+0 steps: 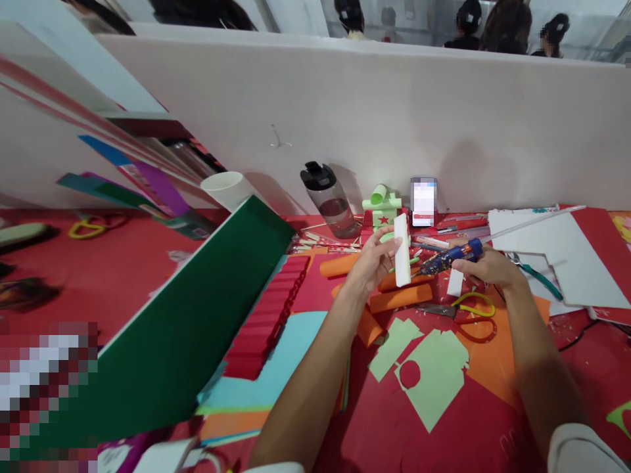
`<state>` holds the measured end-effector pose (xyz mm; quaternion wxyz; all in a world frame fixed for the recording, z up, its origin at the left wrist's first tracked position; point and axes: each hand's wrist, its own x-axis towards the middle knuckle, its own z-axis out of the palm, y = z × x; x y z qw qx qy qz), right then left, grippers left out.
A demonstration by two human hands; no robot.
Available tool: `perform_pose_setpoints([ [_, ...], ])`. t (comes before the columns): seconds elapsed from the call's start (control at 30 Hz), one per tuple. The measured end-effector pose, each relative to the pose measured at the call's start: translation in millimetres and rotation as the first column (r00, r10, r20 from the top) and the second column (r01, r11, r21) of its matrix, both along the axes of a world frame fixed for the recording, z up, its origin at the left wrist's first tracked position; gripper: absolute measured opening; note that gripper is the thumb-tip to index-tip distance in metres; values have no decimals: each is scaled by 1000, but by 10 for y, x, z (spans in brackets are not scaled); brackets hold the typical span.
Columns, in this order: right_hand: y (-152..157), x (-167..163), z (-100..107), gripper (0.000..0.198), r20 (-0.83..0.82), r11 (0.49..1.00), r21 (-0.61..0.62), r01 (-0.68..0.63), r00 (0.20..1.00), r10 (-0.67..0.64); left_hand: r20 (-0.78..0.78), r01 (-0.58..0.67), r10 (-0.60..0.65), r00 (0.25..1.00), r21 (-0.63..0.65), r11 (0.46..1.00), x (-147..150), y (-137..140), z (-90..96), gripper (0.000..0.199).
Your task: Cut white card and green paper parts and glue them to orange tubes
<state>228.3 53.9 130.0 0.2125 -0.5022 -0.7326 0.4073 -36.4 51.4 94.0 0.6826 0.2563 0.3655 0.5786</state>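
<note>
My left hand [375, 259] grips a narrow white strip [403, 253], held upright above the red table. In my right hand [486, 264] is a blue glue gun [446, 258], with a long clear glue stick [537, 223] jutting out of its back toward the upper right. The gun's nozzle points left and sits close to the lower part of the strip; whether they touch I cannot tell. Below the hands lie rolled orange paper tubes [401, 299]. Scissors [463, 310] with yellow and red handles rest just under the glue gun.
Cut light-green paper [436, 381] lies in front. A green board [172, 328] leans at the left, beside folded red paper [269, 315]. A water bottle [331, 200], a lit phone [424, 202] and a small green paper model [382, 210] stand by the white partition [276, 85]. Pliers [537, 276] lie right.
</note>
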Motion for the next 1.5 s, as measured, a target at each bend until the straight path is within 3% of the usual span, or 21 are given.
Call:
perform_pose_setpoints([
  [0.3, 44, -11, -68, 33, -38, 996, 32, 81, 996, -80, 18, -2, 3, 1000, -9, 1000, 2, 15, 6, 58],
  [0.57, -1, -10, 17, 35, 19, 997, -69, -45, 999, 46, 30, -12, 11, 999, 20, 1000, -3, 13, -12, 62],
  [0.9, 31, 28, -46, 43, -29, 998, -39, -39, 999, 38, 24, 3, -4, 1000, 38, 999, 8, 18, -19, 61],
  [1.37, 115, 39, -159, 41, -113, 979, 27, 204, 973, -200, -13, 107, -107, 994, 79, 991, 57, -49, 34, 58],
  [1.5, 136, 51, -182, 41, -191, 981, 11, 194, 963, -189, -21, 137, -136, 990, 90, 986, 67, -59, 37, 54],
])
